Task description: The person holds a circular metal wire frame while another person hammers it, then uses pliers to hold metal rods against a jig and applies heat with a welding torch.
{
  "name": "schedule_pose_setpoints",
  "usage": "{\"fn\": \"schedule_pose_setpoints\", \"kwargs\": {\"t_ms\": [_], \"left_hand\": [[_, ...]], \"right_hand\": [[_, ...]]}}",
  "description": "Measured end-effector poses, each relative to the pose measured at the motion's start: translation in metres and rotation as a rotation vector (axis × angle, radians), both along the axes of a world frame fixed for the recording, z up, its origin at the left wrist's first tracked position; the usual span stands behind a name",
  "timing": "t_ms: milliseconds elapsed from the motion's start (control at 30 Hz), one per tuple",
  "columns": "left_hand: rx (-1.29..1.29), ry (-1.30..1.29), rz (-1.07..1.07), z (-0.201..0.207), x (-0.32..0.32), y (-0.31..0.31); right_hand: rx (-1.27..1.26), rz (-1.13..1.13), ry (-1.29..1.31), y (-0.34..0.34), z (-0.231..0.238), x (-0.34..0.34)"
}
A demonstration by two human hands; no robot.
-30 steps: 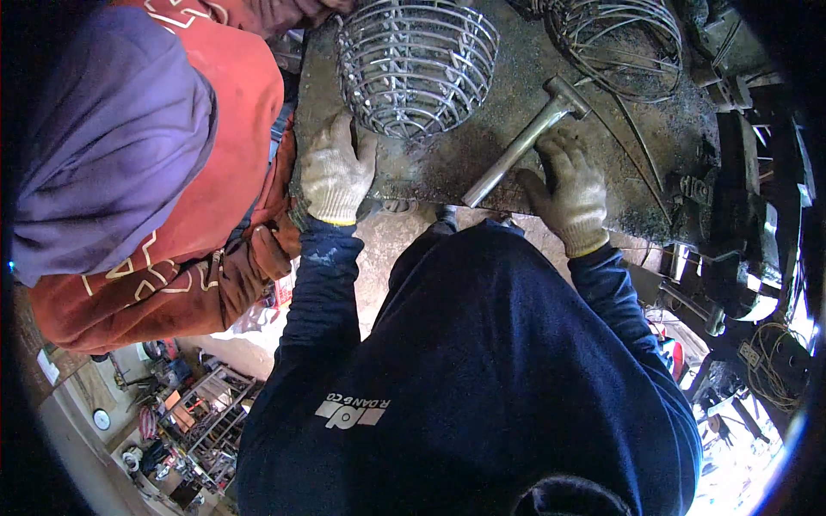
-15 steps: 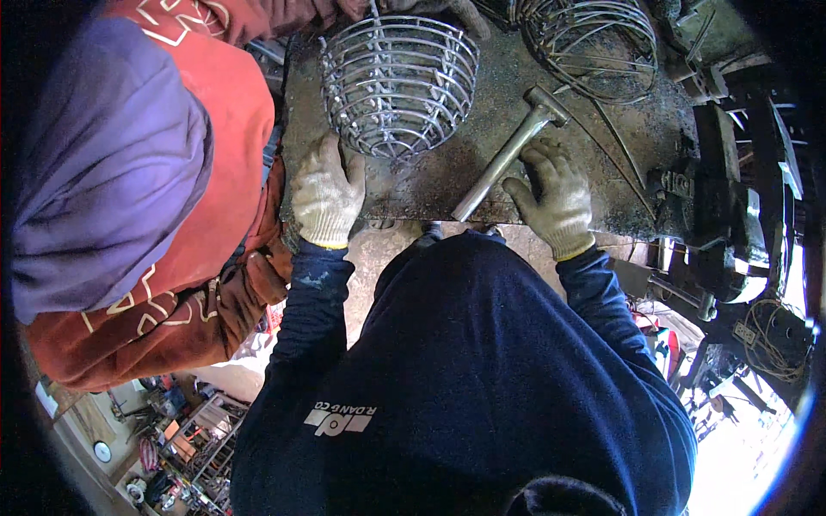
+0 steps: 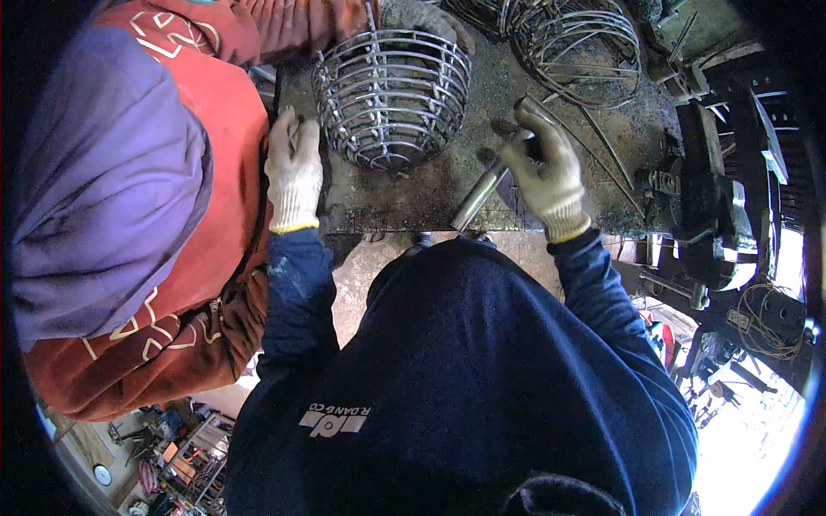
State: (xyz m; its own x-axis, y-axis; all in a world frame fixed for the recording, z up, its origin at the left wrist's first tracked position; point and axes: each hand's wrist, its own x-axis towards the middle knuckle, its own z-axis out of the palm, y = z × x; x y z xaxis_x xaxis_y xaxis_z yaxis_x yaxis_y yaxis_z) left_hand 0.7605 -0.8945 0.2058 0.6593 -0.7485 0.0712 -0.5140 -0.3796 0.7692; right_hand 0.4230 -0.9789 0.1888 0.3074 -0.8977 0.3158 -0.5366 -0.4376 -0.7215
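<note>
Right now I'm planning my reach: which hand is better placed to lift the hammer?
Probably the right hand: it is at the hammer, though its grip is unclear. The left hand is at the left edge of the bench, left of the wire basket, farther off.

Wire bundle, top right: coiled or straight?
Coiled: the wire bundle bends round in overlapping loops on the table.

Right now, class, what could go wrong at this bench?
The hammer, under the right hand, reaches close to the edge of the bench and might slip off. Loose wire rods beside that hand could snag its glove. The co-worker's sleeve beside the wire basket might catch on it.
</note>
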Motion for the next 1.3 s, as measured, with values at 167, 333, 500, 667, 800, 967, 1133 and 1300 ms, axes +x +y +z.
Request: {"fn": "schedule_pose_setpoints", "kwargs": {"t_ms": [167, 333, 500, 667, 800, 967, 1133, 1300], "left_hand": [[0.147, 0.025, -0.024, -0.003, 0.012, -0.026], [0.274, -0.010, -0.041, -0.001, 0.014, -0.032], [0.204, -0.008, -0.089, 0.001, 0.009, -0.027], [0.089, 0.062, -0.095, -0.012, 0.013, -0.029], [0.041, 0.027, -0.127, -0.005, 0.010, -0.018], [-0.024, 0.062, -0.160, -0.025, 0.023, -0.030], [-0.059, 0.102, -0.180, -0.029, 0.024, -0.036], [-0.096, 0.057, -0.186, -0.035, 0.027, -0.036]], "right_hand": [[0.345, 0.135, 0.151, -0.038, 0.012, 0.050], [0.435, 0.217, 0.305, -0.050, 0.023, 0.072], [0.338, 0.177, 0.397, -0.050, 0.020, 0.069], [0.321, 0.226, 0.409, -0.061, 0.005, 0.066], [0.271, 0.240, 0.421, -0.056, 0.016, 0.069], [0.193, 0.290, 0.446, -0.063, 0.012, 0.072], [0.093, 0.285, 0.396, -0.069, -0.006, 0.073], [0.140, 0.273, 0.403, -0.064, 0.001, 0.073]]}}
